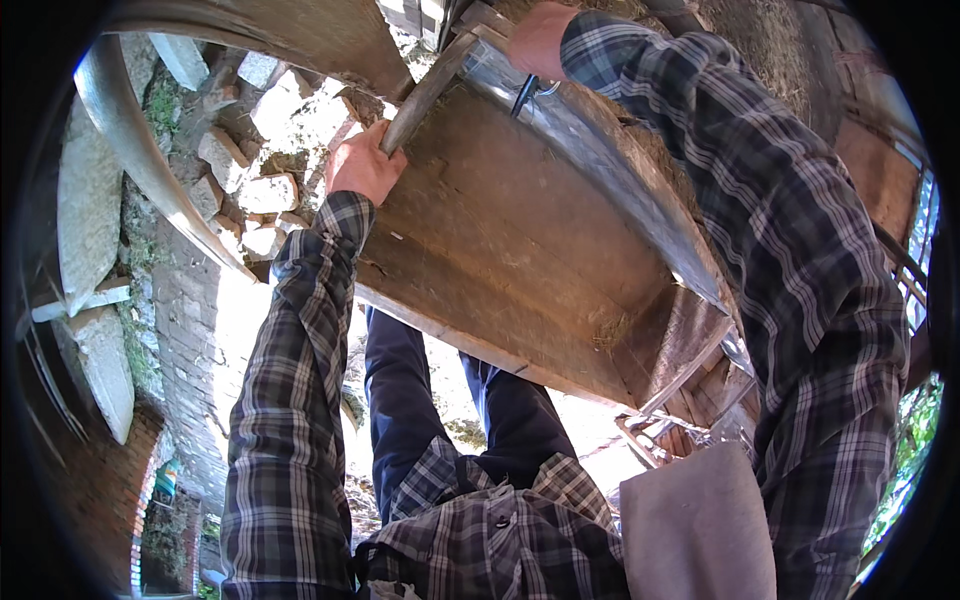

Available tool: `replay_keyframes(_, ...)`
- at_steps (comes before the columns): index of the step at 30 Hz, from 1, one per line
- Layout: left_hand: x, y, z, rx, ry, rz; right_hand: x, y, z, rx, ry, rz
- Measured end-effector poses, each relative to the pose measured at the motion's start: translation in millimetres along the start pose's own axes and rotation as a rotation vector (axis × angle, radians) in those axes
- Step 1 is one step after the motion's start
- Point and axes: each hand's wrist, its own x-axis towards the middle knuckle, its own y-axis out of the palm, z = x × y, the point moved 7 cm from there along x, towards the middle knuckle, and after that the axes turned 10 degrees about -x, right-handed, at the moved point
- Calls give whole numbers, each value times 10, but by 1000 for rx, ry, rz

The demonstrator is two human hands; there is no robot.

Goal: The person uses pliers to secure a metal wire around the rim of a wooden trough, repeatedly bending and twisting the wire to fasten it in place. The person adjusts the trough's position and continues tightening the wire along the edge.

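Observation:
A deep wooden box [525, 202] with bits of straw inside lies before me, its near edge above my legs. My left hand [367, 163] is closed around the end of a rounded wooden bar [427, 94] at the box's left side. At the far edge, my right hand [538, 41] rests near the box's upper corner; its fingers are hidden behind the wrist and sleeve, so its grip cannot be made out. Beside that hand a dark metal hook or rod [525, 95] hangs over a grey sheet-metal strip [600, 157] lining the far side.
Broken bricks and stone blocks [268, 193] lie on the ground at left. A curved pale pole [150, 154] crosses there, next to long stone slabs [90, 202]. Wooden boards [697, 394] stand beyond the box's right end. A light cloth [697, 525] hangs at lower right.

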Motion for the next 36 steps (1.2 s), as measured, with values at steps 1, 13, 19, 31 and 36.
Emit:
replay_keyframes(1,-4,0,3,7,-1,-4,22,-17,54,-6,-36,-19)
replay_keyframes(13,-6,44,-30,13,63,-25,-597,117,-99,465,551,430)
replay_keyframes(19,-42,39,-7,-30,53,-7,-921,1030,457,1109,817,173)
replay_keyframes(31,-98,16,-142,8,51,-44,331,1114,1817,2860,1323,-1164)
replay_keyframes(36,-80,61,-225,11,82,-32,566,692,1530,3086,1277,-1606)
